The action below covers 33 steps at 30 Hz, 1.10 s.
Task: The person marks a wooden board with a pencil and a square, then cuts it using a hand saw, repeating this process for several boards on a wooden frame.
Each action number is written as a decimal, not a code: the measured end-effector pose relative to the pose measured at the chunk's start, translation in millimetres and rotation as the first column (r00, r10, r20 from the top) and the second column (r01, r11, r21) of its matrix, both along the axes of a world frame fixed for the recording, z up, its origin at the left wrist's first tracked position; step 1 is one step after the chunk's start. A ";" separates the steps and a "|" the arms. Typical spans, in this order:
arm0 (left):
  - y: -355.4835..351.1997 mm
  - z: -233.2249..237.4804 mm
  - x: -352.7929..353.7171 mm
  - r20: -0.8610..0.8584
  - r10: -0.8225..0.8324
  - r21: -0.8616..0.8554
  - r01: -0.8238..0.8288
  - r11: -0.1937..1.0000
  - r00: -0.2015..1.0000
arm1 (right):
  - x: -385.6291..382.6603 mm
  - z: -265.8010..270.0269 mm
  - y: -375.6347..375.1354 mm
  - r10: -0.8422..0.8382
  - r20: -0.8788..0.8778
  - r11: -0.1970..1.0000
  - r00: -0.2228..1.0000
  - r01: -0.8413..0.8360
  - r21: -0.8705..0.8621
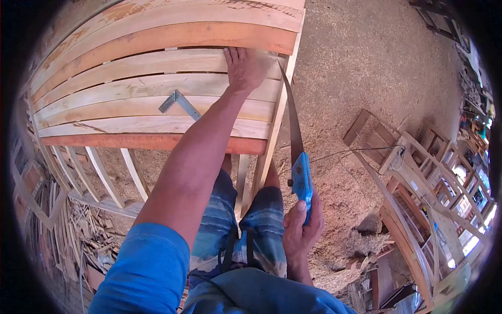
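Note:
My left hand [244,69] lies flat on a pale wooden slat near the right end of the slatted panel [151,81], fingers pointing away from me, its right side blurred. My right hand [303,227] is wrapped round the blue handle of a handsaw [294,118]. The saw points away from me, its blade alongside the panel's right edge, the tip near my left hand. A metal try square [185,106] rests on the slats, partly behind my left forearm. Reddish slats [162,142] run among the paler ones.
Wooden frames [408,209] and a cable stand at the right. Upright wooden bars [104,175] are below the panel's near edge. Wood offcuts [104,235] are piled at the lower left. Shavings cover the ground [366,63].

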<state>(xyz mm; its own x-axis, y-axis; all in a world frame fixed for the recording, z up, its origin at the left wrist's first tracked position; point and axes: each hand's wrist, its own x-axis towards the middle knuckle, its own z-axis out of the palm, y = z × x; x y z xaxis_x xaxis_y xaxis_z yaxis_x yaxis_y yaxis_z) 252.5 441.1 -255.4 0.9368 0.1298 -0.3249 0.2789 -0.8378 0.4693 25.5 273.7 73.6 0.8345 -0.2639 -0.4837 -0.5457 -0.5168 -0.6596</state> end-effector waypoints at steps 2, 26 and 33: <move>-4.4 -11.2 6.2 0.030 0.030 0.007 -0.030 1.000 0.999 | -4.6 -5.2 -1.7 0.031 0.019 0.999 0.999 -0.031 -0.011; -28.2 -17.2 17.4 -0.017 0.217 -0.067 -0.218 0.974 0.976 | 75.3 -10.6 17.9 -0.140 -0.134 0.990 0.981 0.136 -0.034; -30.9 -18.0 16.0 -0.028 0.236 -0.047 -0.237 0.970 0.971 | 136.2 -89.1 22.0 0.124 0.033 0.970 0.992 -0.114 -0.215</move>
<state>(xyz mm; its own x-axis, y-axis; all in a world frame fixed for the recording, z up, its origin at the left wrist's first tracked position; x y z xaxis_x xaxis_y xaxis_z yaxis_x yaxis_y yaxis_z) 268.5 410.2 -273.4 0.8738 0.3305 -0.3568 0.4774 -0.7226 0.4999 161.7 295.7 -15.5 0.8862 -0.2542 -0.3874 -0.4436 -0.7072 -0.5506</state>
